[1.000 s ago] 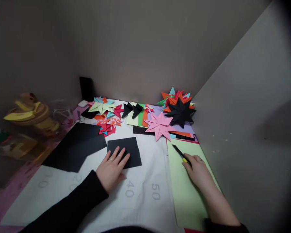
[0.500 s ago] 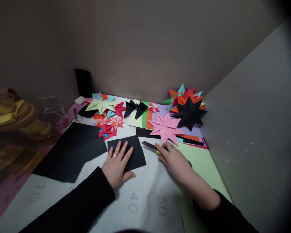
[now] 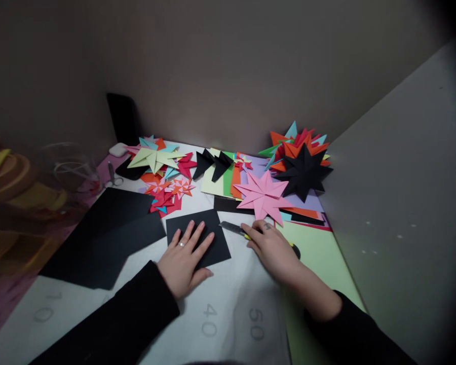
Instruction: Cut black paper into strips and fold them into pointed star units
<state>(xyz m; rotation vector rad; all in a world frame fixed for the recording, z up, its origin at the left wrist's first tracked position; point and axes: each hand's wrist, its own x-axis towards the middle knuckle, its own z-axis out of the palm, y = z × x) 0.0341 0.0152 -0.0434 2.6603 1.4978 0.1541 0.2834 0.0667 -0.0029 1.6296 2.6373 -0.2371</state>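
Note:
My left hand (image 3: pixel 186 258) lies flat with fingers spread on a small sheet of black paper (image 3: pixel 218 246). In my right hand (image 3: pixel 271 248) is a utility knife (image 3: pixel 233 228) with a yellow and black handle. Its blade points left, with the tip close to the right edge of the small sheet; whether it touches the paper I cannot tell. To the left lies a larger piece of black paper (image 3: pixel 102 238) with a stepped edge.
Behind my hands sit a pink paper star (image 3: pixel 264 195), a black paper star (image 3: pixel 306 172) and folded black pieces (image 3: pixel 213 163). Scissors (image 3: pixel 114 177) and a clear container (image 3: pixel 70 167) stand left. A phone (image 3: pixel 122 119) leans on the wall. Green paper (image 3: pixel 307 248) lies right.
My right hand and the knife have shifted slightly left relative to the small black sheet, bringing the blade tip nearer its edge. My left hand stays on the paper. The view has moved slightly.

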